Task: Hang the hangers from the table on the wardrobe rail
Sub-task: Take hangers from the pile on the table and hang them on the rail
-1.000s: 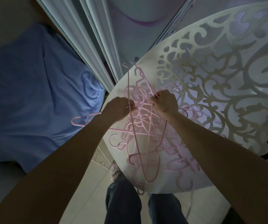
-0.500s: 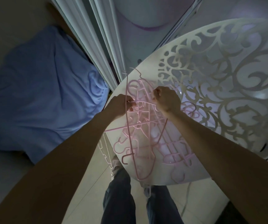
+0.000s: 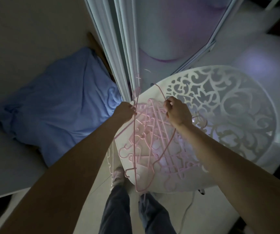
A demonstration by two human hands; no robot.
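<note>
Setting: dim domestic bedroom. Evidence: round white table with cut-out scrollwork top [image 3: 233, 105]; left of the table, a bed under a rumpled blue fabric sheet [image 3: 55, 108]; beyond the table's far edge, pale ribbed sliding wardrobe doors [image 3: 117, 53] with a mauve curved motif; on the table's near side, a heap of thin pink plastic clothes hangers [image 3: 154, 141]; beneath the table, light tiled floor [image 3: 208, 210].
</note>
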